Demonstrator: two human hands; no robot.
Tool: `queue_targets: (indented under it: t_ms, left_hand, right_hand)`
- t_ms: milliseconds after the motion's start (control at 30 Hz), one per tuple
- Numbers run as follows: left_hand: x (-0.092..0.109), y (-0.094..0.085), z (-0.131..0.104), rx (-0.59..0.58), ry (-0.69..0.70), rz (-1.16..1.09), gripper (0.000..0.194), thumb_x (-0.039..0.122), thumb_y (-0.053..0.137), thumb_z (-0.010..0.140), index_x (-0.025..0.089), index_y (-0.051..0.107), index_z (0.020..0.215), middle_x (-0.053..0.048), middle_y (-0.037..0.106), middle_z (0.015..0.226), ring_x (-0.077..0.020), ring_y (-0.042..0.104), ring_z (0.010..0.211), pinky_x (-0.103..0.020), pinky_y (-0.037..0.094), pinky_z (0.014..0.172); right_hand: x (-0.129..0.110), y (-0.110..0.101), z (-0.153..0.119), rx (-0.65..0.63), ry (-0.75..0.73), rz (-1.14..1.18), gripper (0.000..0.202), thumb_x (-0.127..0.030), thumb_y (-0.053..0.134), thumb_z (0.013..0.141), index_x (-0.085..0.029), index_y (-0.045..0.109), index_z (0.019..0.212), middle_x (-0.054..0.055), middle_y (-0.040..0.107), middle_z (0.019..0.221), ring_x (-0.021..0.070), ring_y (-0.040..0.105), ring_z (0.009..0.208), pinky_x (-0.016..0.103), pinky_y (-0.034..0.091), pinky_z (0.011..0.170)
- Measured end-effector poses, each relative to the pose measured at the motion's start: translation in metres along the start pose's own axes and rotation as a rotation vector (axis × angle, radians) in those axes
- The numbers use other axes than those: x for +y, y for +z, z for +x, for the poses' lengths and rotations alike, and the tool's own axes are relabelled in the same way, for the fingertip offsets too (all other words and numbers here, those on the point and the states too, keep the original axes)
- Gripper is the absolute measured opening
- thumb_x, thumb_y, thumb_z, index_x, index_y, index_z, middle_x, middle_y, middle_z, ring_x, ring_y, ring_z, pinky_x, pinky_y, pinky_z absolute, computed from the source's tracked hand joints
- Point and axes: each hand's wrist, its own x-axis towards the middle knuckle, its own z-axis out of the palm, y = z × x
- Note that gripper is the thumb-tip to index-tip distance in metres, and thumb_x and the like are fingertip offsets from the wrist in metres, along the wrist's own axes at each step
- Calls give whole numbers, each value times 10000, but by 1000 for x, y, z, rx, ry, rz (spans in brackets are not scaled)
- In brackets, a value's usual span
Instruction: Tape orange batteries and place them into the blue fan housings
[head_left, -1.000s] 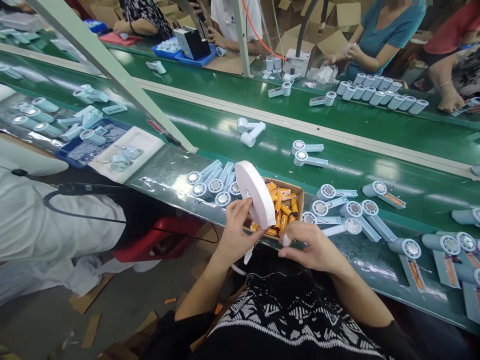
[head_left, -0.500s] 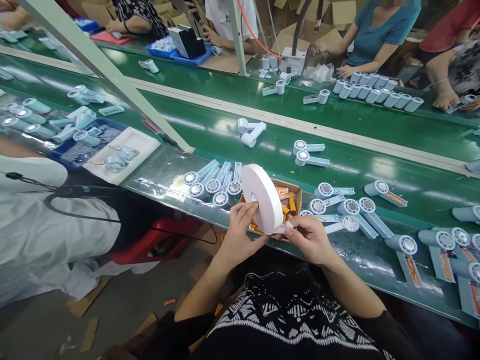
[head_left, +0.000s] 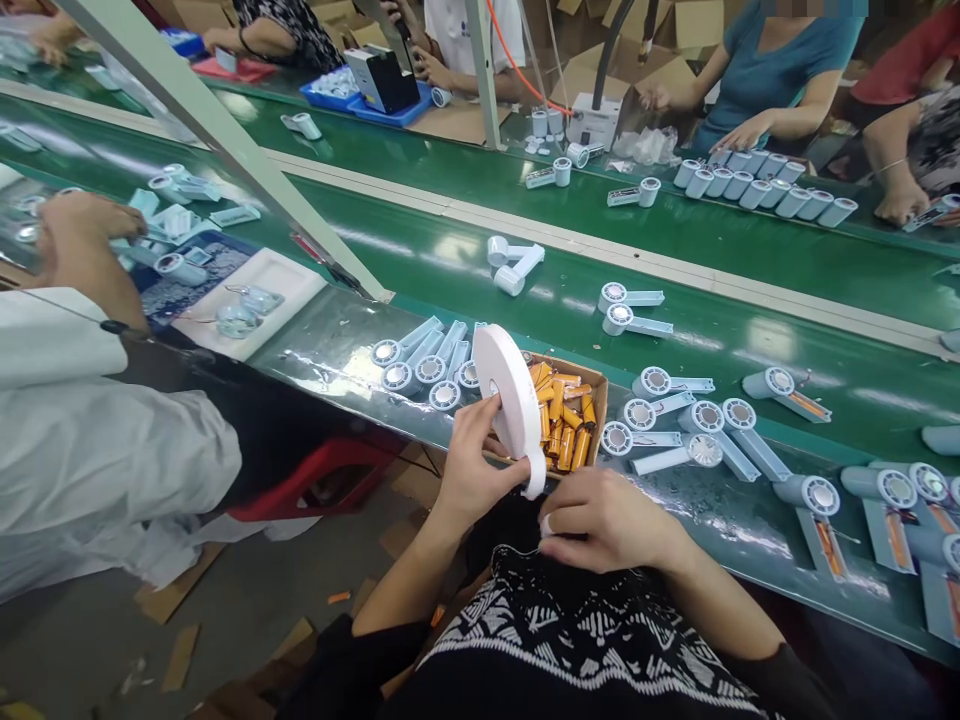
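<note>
My left hand [head_left: 480, 465] grips a large roll of white tape [head_left: 506, 385] by its side and rim, holding it upright on edge. A short loose tail of the tape curls down beside the left thumb. My right hand [head_left: 604, 520] is curled just right of and below the roll, apart from it, with a small white piece of tape [head_left: 546, 524] at its fingers. Behind the hands stands a cardboard box [head_left: 602, 400] full of orange-wrapped battery cells [head_left: 566, 415], partly hidden by the roll.
Light-blue fan housings with handles [head_left: 431, 368] lie left of the box, and several more [head_left: 705, 415] lie to its right. A green conveyor belt [head_left: 420, 240] runs behind. A slanted metal post [head_left: 225, 150] rises at left. A co-worker's hand [head_left: 82, 235] reaches over parts beside a white foam tray [head_left: 289, 275].
My right hand has come away from the roll, down toward my body, and a loose tape tail now hangs there. The roll has shifted slightly left, exposing more cells. A co-worker's arm has appeared at left.
</note>
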Motion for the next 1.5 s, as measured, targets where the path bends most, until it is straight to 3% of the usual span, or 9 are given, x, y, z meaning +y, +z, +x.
queue_targets:
  t_ms: [67, 133, 233, 300, 500, 633, 867, 1233, 1500]
  left_hand:
    - [0, -2, 0, 29, 44, 68, 785, 331, 814, 741, 245, 561, 1479, -132, 601, 1354, -312, 536, 1218, -282, 622, 605]
    - [0, -2, 0, 52, 100, 142, 775, 337, 821, 748, 245, 561, 1473, -131, 612, 1338, -310, 524, 1204, -300, 618, 619]
    - [1, -2, -2, 66, 195, 238, 760, 326, 828, 764, 239, 555, 1468, -134, 624, 1325, -306, 517, 1179, -337, 620, 672]
    - [2, -1, -3, 82, 254, 289, 753, 303, 827, 765, 236, 552, 1463, -131, 633, 1307, -307, 510, 1169, -374, 623, 733]
    - [4, 0, -3, 117, 326, 380, 743, 271, 826, 760, 232, 547, 1447, -118, 650, 1273, -299, 508, 1141, -409, 605, 816]
    - [4, 0, -4, 115, 320, 371, 716, 273, 826, 780, 230, 549, 1439, -129, 649, 1271, -300, 497, 1149, -355, 597, 738]
    - [3, -1, -5, 107, 313, 390, 698, 301, 841, 789, 232, 558, 1423, -127, 661, 1253, -315, 503, 1156, -480, 592, 898]
    - [3, -1, -6, 105, 330, 397, 715, 237, 842, 758, 225, 559, 1415, -123, 663, 1253, -303, 500, 1132, -472, 559, 933]
    - [6, 2, -7, 140, 377, 448, 697, 211, 844, 739, 204, 581, 1385, -127, 676, 1241, -304, 488, 1118, -470, 515, 955]
  right_hand:
    - [0, -5, -3, 30, 63, 40, 473, -479, 597, 1047, -223, 593, 649, -24, 583, 538, 129, 543, 493, 278, 374, 500]
    - [1, -11, -4, 222, 153, 88, 519, -448, 512, 1095, -215, 583, 636, -23, 574, 526, 116, 525, 471, 272, 369, 498]
    - [3, -18, 0, 564, 310, 107, 308, -321, 546, 1083, -213, 681, 829, 6, 690, 682, 132, 606, 568, 263, 452, 565]
    - [4, -20, 6, 654, 351, 88, 115, -289, 629, 1034, -219, 708, 987, 35, 744, 821, 156, 650, 661, 280, 500, 619]
    - [4, -15, 19, 491, 338, -85, 143, -231, 629, 987, -211, 698, 863, -1, 659, 675, 142, 591, 583, 274, 452, 579]
    - [4, -9, 21, 481, 352, -135, 170, -214, 623, 968, -204, 662, 803, -10, 636, 649, 129, 566, 554, 263, 432, 562]
    - [6, -4, 23, 498, 366, -208, 215, -203, 587, 937, -217, 575, 723, -17, 618, 621, 120, 539, 533, 251, 414, 549]
    - [7, -2, 23, 504, 367, -219, 220, -214, 582, 935, -225, 560, 716, -12, 633, 620, 131, 566, 555, 249, 427, 564]
    - [10, 1, 24, 527, 400, -269, 200, -179, 566, 833, -226, 499, 651, -27, 572, 553, 117, 514, 501, 239, 377, 521]
